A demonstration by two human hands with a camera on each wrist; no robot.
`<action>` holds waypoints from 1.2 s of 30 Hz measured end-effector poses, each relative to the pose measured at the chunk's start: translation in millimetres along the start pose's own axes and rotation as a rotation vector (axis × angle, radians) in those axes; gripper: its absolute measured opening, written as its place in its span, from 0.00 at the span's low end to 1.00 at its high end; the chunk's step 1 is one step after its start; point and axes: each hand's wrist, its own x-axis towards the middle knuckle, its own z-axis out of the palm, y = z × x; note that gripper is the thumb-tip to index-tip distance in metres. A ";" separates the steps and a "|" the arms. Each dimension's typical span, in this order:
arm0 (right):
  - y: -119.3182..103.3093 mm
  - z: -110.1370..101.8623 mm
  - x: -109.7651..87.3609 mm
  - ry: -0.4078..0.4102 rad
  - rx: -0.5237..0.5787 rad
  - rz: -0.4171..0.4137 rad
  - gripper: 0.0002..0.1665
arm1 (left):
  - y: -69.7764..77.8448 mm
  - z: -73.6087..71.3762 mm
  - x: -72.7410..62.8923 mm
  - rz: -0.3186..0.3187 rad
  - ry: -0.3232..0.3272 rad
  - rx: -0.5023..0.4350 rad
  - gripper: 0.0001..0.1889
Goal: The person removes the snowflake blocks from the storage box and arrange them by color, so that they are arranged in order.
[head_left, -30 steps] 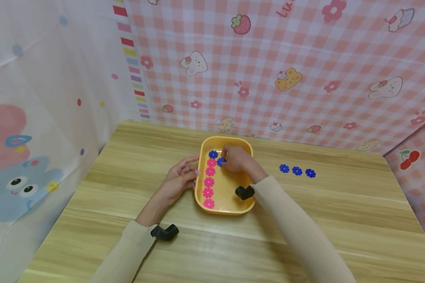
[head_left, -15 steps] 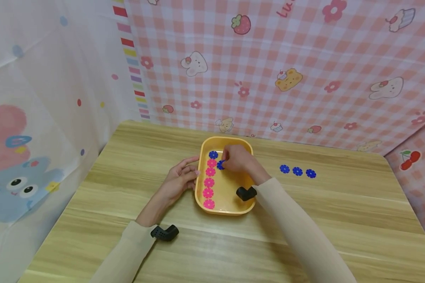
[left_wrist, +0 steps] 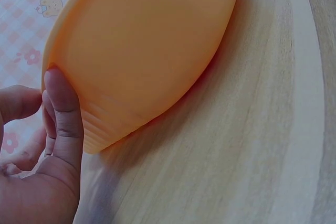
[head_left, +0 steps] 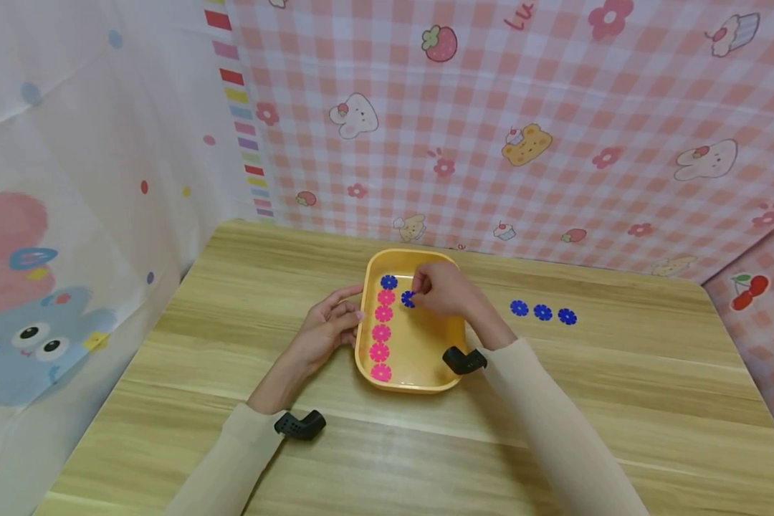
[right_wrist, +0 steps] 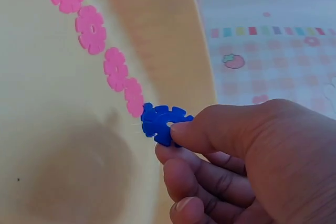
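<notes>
My right hand is over a yellow plastic tray, pinching a blue snowflake disc between thumb and fingers; the right wrist view shows the thumb near the disc's centre hole. Along the tray's left side runs a column of several pink snowflake discs, with one blue disc at its far end. In the right wrist view the held blue disc overlaps that far one. At the tray's left wall, my left hand grips the rim, its thumb against the outer side.
Three more blue snowflake discs lie in a row on the wooden table, right of the tray. A pink checked cloth hangs behind the table, and a white printed cloth hangs at the left.
The right hand first drew slightly nearer with the blue disc, then shifted right, away from the pink column. The left hand stays at the tray's rim.
</notes>
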 end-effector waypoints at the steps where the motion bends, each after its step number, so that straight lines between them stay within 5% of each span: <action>1: 0.5 -0.6 -2.5 0.004 0.007 -0.007 0.06 | -0.4 -0.1 0.2 0.000 0.001 -0.001 0.29; 21: 22.4 -6.8 -46.6 0.174 0.239 -0.079 0.10 | -0.9 -0.2 0.2 -0.006 0.014 -0.003 0.28; 36: 54.2 -19.7 -78.0 0.230 0.299 0.022 0.09 | -2.6 -1.8 0.1 -0.005 0.006 -0.012 0.29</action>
